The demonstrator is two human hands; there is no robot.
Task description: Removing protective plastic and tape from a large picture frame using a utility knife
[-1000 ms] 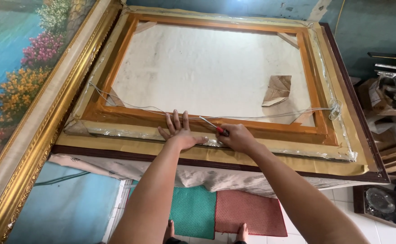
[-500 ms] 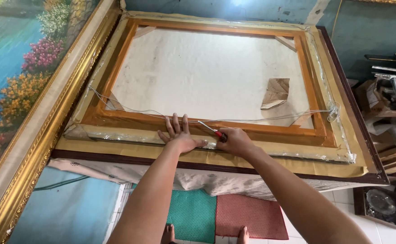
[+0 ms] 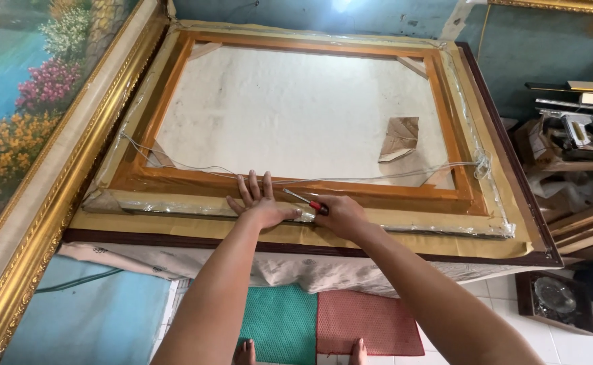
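left hand (image 3: 259, 206) flat on frame (image 3: 296, 186) edge | right hand (image 3: 340, 215) grips red screwdriver (image 3: 303, 200), tip on frame | wire (image 3: 377, 177) across canvas back (image 3: 290, 115)

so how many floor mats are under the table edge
2. A green mat lies on the left and a red mat right beside it, by the person's feet. The arms cover parts of both; more could be hidden under the table.
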